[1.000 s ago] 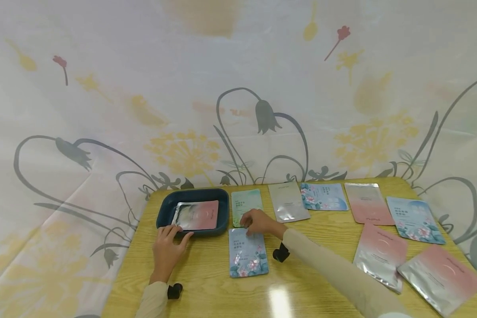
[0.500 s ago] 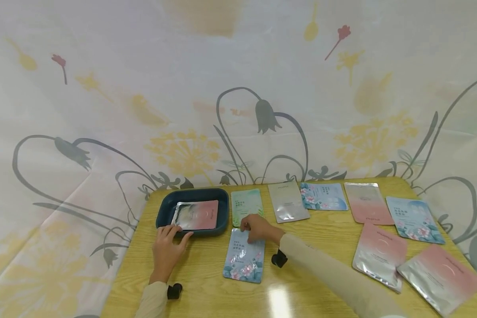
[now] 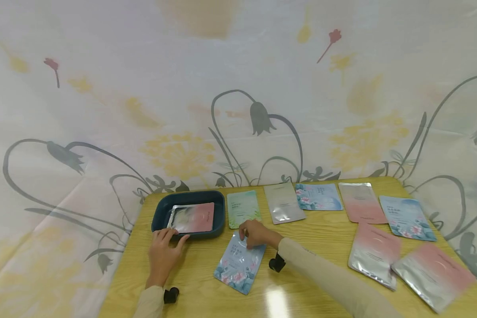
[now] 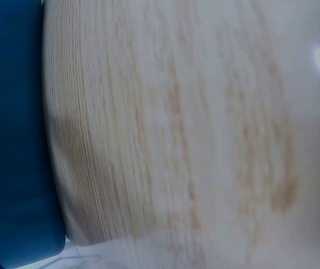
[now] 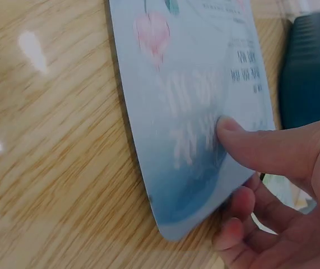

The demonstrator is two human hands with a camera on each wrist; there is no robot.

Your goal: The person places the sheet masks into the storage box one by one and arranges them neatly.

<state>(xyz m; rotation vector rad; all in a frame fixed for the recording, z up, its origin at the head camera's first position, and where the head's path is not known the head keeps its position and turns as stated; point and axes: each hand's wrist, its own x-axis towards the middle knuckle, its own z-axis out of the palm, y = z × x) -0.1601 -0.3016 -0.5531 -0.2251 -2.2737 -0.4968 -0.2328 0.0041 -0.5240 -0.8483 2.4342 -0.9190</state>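
Observation:
My right hand pinches the top end of a light-blue sheet mask packet with pink lotus print. In the right wrist view, the thumb lies on the packet's face and the other fingers curl beneath its edge. The packet slants toward the lower left, low over the table. My left hand grips the front rim of a dark-blue tub, fingers over the edge and thumb at the outer wall. A pink and silver packet lies inside the tub.
Along the back of the wood-grain table lie a green packet, a silver packet and a blue one. Several pink and blue packets, including a pink one, lie at the right. A printed cloth hangs behind.
The blue packet has turned, its lower end swinging left, while my right hand keeps its pinch and comes slightly nearer. My left hand stays at the tub; the head view has shifted a little.

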